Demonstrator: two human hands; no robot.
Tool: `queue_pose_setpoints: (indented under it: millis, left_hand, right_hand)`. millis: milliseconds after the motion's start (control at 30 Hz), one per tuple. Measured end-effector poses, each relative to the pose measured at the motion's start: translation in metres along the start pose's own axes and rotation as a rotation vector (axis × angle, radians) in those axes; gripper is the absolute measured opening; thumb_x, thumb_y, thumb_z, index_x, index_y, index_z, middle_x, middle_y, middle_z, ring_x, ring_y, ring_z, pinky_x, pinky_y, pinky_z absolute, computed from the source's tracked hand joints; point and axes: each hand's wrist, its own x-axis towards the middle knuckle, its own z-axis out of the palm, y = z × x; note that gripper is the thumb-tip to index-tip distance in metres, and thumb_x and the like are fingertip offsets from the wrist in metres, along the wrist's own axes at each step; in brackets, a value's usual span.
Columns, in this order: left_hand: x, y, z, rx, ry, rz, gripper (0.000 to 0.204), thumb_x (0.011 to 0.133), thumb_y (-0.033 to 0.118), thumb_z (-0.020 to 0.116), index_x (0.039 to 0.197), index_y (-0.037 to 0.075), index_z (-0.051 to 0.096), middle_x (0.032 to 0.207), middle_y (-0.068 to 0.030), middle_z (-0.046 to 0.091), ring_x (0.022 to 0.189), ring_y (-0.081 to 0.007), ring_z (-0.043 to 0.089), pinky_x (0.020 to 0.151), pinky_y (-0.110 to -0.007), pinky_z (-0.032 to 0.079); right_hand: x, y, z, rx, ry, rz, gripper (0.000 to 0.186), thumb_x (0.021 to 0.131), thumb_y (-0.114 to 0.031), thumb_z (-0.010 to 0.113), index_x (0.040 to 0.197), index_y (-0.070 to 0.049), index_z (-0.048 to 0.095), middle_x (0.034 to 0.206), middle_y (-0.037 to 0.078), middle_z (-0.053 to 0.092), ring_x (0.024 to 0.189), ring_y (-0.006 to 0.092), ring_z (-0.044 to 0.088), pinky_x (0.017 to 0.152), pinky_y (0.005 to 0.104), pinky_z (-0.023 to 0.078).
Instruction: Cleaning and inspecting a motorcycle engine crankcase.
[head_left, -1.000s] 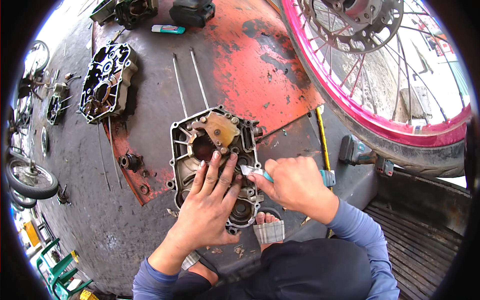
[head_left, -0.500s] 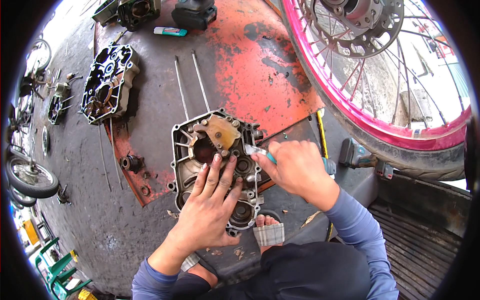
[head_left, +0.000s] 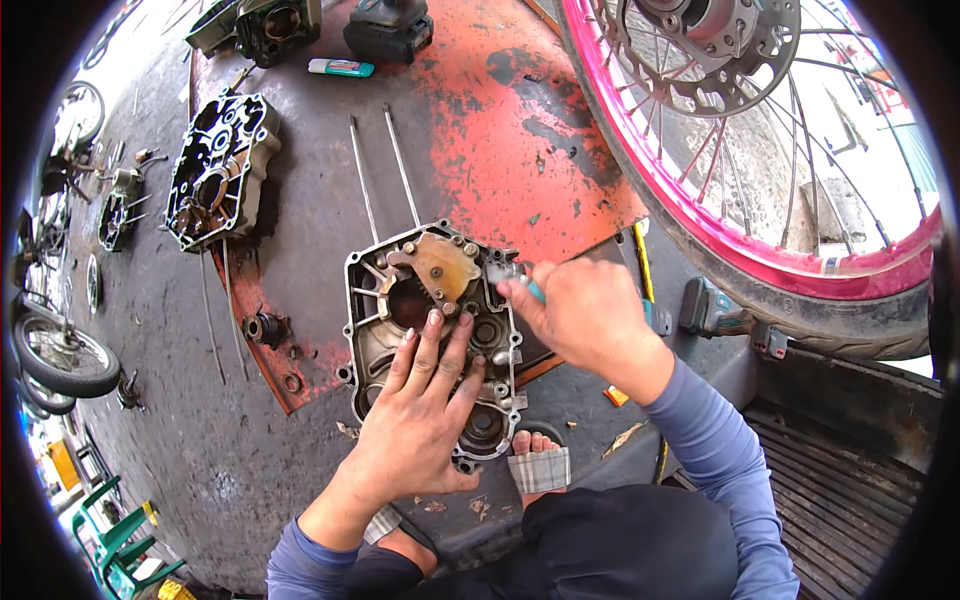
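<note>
My left hand (head_left: 412, 440) is flat, with its fingers spread on the case (head_left: 488, 330). It grips nothing; I think it presses down so the case won't slide. The case sits under that hand and sticks out past my fingertips.

My right hand (head_left: 600, 315) is closed around a knife (head_left: 538, 291). My thumb is far forward, maybe to steer the tip. The tip is by the case's top right edge, too blurry to tell if it touches.

Just past my left fingertips is a yellowish plate (head_left: 442, 268), with bolts in it. Farther on, two rods (head_left: 400, 165) point away from me, over a red sheet (head_left: 500, 130). The sheet may be there to keep parts off the dirt.

To the right of my right hand is a drill (head_left: 708, 305). Beyond it is a big pink wheel (head_left: 625, 135).

Ahead and left of my left hand lies another case (head_left: 222, 165), its hollow side up, perhaps so it rests flat. Farthest ahead is a small tube (head_left: 341, 68).
</note>
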Motion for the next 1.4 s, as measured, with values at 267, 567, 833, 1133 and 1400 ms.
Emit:
queue_pose_setpoints:
  millis: [267, 567, 833, 1133, 1400]
  left_hand:
    - [0.000, 0.000, -0.001, 0.009, 0.005, 0.009, 0.115, 0.054, 0.063, 0.085, 0.148, 0.001, 0.057, 0.172, -0.0314, 0.021, 0.161, -0.0533, 0.011, 0.131, -0.057, 0.013]
    - [0.029, -0.020, -0.031, -0.068, 0.523, 0.039, 0.044, 0.072, 0.020, 0.083, 0.114, 0.008, 0.076, 0.156, -0.0184, 0.050, 0.148, -0.0420, 0.043, 0.121, -0.055, 0.037]
    - [0.059, -0.030, -0.023, 0.018, 0.415, -0.007, 0.051, 0.071, 0.022, 0.082, 0.120, 0.010, 0.076, 0.164, -0.0201, 0.039, 0.156, -0.0417, 0.031, 0.127, -0.057, 0.027]
    - [0.054, -0.041, -0.020, -0.027, 0.423, 0.033, 0.055, 0.072, 0.023, 0.080, 0.126, 0.014, 0.075, 0.168, -0.0182, 0.034, 0.156, -0.0419, 0.030, 0.128, -0.057, 0.025]
    - [0.054, -0.043, -0.015, -0.061, 0.449, 0.040, 0.051, 0.076, 0.020, 0.076, 0.127, 0.015, 0.076, 0.170, -0.0138, 0.033, 0.157, -0.0413, 0.028, 0.129, -0.058, 0.023]
  right_hand:
    - [-0.017, 0.006, -0.021, -0.074, 0.033, 0.028, 0.046, 0.101, -0.049, 0.065, 0.086, -0.005, 0.065, 0.073, 0.014, 0.066, 0.070, 0.0356, 0.069, 0.064, 0.0500, 0.052]
    - [-0.004, -0.025, -0.046, -0.328, -0.050, -0.069, 0.036, 0.092, -0.042, 0.076, 0.088, -0.006, 0.073, 0.076, 0.010, 0.071, 0.078, 0.0289, 0.073, 0.069, 0.0425, 0.056]
    - [0.007, -0.032, -0.045, -0.350, -0.071, -0.128, 0.034, 0.088, -0.041, 0.078, 0.082, -0.008, 0.076, 0.073, 0.010, 0.072, 0.070, 0.0292, 0.074, 0.062, 0.0440, 0.055]
    - [-0.007, -0.006, -0.030, -0.080, 0.037, -0.092, 0.040, 0.090, -0.046, 0.076, 0.085, -0.006, 0.074, 0.075, 0.016, 0.070, 0.074, 0.0359, 0.072, 0.066, 0.0502, 0.054]
    - [-0.014, 0.004, -0.021, 0.071, 0.019, -0.010, 0.046, 0.096, -0.050, 0.070, 0.088, -0.005, 0.073, 0.077, 0.017, 0.069, 0.082, 0.0392, 0.070, 0.073, 0.0514, 0.053]
